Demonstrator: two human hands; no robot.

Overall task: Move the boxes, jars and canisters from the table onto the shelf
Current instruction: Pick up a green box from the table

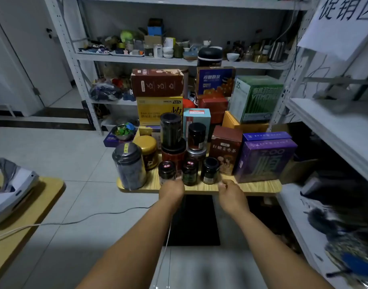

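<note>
Fingers (223, 185) of the right hand (231, 193) curl loosely at the near edge of the table (251, 187) and hold nothing. The left hand (171, 190) reaches the foot of a small jar (167, 171) with a red label on its black lid. Its fingertips are hidden behind the back of the hand, so I cannot tell whether they grip the jar.

At 3 o'clock of that jar stand a second small jar (190, 172), also red-labelled, and a black-lidded jar (209, 170); all three have dark contents. At 9 o'clock a clear canister (128, 165) with a grey lid and a yellow sticker holds something dark. A gold-lidded jar (147, 152) is at the canister's 1 o'clock.

A tall dark jar (171, 130) stands on a red jar (173, 154).

A brown box (225, 151) reads "红糖姜枣茶". At its 3 o'clock a purple box (264, 161) shows "7:00" and "顺". At 12 o'clock of the table a yellow box (159, 110) bears "48%". A green box (256, 99) is marked "55", and a blue box (215, 82) "NFC".

A shelf (335, 126) runs along 3 o'clock of the view, and a paper sign (345, 24) above it begins "促销".
</note>
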